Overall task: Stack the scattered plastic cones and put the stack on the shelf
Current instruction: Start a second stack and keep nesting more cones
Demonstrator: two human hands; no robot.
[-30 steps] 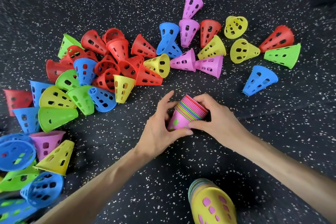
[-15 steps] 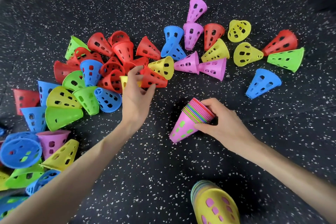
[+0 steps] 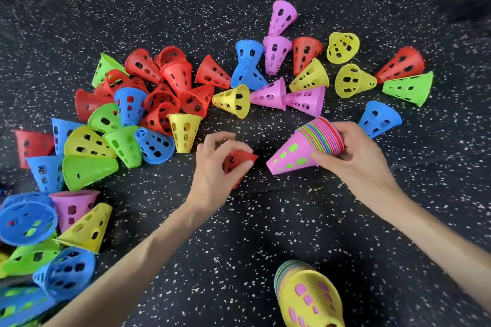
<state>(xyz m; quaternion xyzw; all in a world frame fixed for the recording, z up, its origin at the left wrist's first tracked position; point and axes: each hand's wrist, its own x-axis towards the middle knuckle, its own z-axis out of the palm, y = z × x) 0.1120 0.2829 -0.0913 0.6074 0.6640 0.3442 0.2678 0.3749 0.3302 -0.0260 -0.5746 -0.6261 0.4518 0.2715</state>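
2 hands apart: left hand (image 3: 212,167) pinching red cone (image 3: 239,163), right hand (image 3: 356,159) gripping pink-topped stack (image 3: 300,152) just beside.

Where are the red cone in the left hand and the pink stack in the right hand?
red cone (image 3: 237,160): head view, on its perforated side wall.
pink stack (image 3: 292,155): head view, on the outer cone's side.
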